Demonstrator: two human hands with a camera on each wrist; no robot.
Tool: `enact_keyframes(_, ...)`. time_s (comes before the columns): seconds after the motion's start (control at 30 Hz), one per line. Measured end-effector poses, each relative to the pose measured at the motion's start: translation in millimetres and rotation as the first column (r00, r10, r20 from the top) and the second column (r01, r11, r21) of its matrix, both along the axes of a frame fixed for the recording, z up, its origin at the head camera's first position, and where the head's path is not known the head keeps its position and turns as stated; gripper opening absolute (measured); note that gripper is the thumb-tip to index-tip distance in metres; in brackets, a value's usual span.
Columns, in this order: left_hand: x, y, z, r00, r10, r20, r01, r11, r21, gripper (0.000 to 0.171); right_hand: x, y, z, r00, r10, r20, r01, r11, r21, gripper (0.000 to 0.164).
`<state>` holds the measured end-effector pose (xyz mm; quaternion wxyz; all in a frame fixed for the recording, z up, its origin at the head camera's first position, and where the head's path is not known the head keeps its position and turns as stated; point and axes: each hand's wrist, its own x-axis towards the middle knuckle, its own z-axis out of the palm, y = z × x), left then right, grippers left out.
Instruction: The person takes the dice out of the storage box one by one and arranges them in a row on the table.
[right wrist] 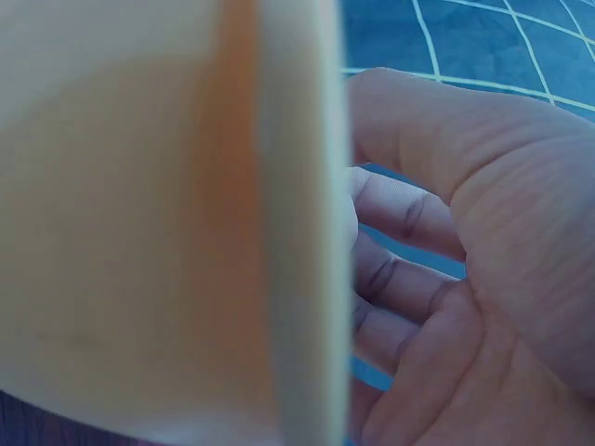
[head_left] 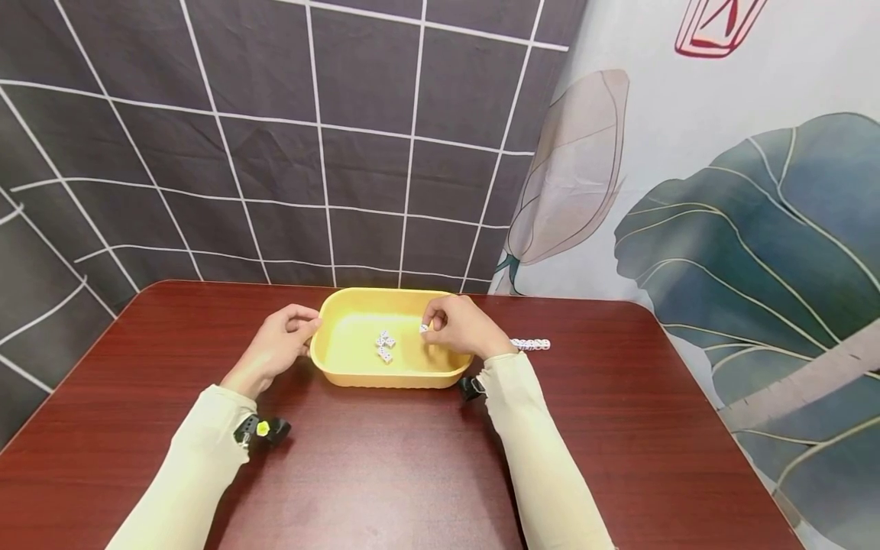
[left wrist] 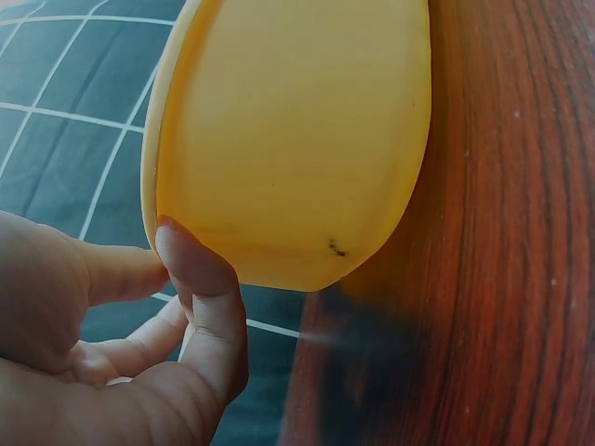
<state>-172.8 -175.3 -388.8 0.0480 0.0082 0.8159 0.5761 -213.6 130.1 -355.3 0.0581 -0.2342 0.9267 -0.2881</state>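
Note:
A yellow plastic tray with rounded corners sits on the table. My left hand pinches its left rim between thumb and fingers; the left wrist view shows this grip on the tray's end close up. Over the right part of the tray, my right hand pinches a white die with dark dots. Several more dice lie in a small cluster on the tray floor. In the right wrist view the tray wall hides the fingertips of my right hand.
To the right of the tray, a row of white dice lies on the table, partly hidden behind my right wrist. The dark red wooden table meets a dark grid-patterned cloth at the back. A leaf-printed cloth hangs at right.

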Motion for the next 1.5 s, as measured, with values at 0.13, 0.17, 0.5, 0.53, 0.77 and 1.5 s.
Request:
enact_keyframes(0.13, -0.3, 0.0, -0.2, 1.000, 0.001, 0.002, -0.001, 1.000, 0.000, 0.035, -0.5, 4.3, 1.7, 1.000, 0.002, 0.004, -0.002, 1.000, -0.015, 0.010)
enact_keyframes(0.17, -0.4, 0.0, -0.2, 1.000, 0.002, 0.002, -0.002, 1.000, 0.000, 0.035, -0.5, 5.2, 2.3, 1.000, 0.001, 0.009, -0.001, 1.000, -0.018, 0.009)
enact_keyframes(0.5, -0.7, -0.2, 0.1, 1.000, 0.002, 0.013, -0.002, 1.000, 0.002, 0.036, -2.0, 15.4, 7.8, 0.999, -0.012, 0.033, 0.013, 0.999, -0.033, 0.008)
enact_keyframes(0.53, -0.6, -0.1, 0.2, 1.000, 0.002, 0.014, -0.002, 1.000, 0.001, 0.036, -2.1, 16.7, 8.4, 0.999, -0.012, 0.037, 0.014, 0.999, -0.041, 0.008)
enact_keyframes(0.77, -0.2, 0.4, 0.1, 1.000, 0.005, 0.017, -0.005, 1.000, -0.014, 0.037, -3.0, 25.3, 9.9, 1.000, -0.016, 0.024, 0.017, 0.998, -0.055, 0.007)
enact_keyframes(1.5, -1.1, 0.0, -0.8, 1.000, 0.001, 0.017, -0.001, 1.000, -0.008, 0.038, -0.5, 50.0, 17.2, 0.998, -0.058, 0.032, 0.061, 0.994, -0.086, 0.008)
